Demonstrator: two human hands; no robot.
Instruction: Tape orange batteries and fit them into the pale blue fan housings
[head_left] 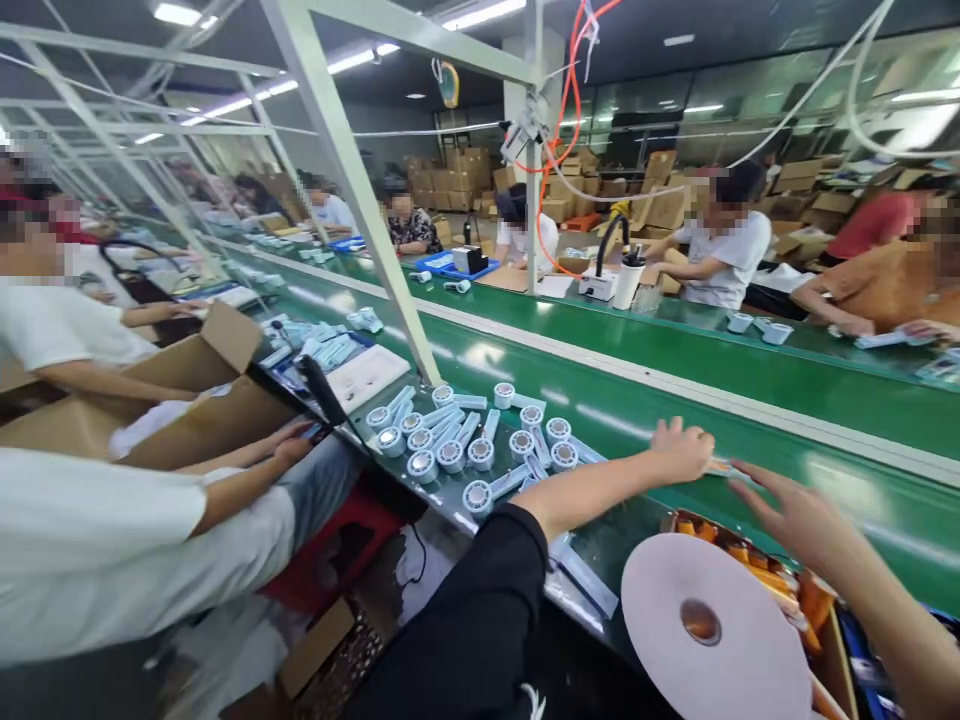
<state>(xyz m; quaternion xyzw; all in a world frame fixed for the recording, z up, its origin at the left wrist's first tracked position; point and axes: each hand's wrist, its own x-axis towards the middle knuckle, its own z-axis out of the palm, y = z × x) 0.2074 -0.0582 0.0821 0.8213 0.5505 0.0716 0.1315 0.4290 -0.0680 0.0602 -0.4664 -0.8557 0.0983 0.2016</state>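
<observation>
Over the near edge of the green conveyor belt [600, 375], my left hand [681, 452] has its fingers curled in, at one end of a small, thin pale strip [721, 467]. Just right of it, my right hand [787, 500] reaches in with its fingers stretched out, the fingertips near the strip's other end. Blur hides whether they touch it. Below my hands stands a large pale roll [720, 640] with a brown core. Beside the roll, a cardboard box [844, 655] holds several orange cylinders [814, 600]. Several light blue round-headed parts with handles [451, 455] lie left of my left forearm.
A metal post [367, 190] rises at the work surface's far edge. At the left, a person in a white shirt [90, 540] sits beside an open carton [187, 425]. Across the belt, several people work near a blue tray [450, 265] and a white cup [628, 283].
</observation>
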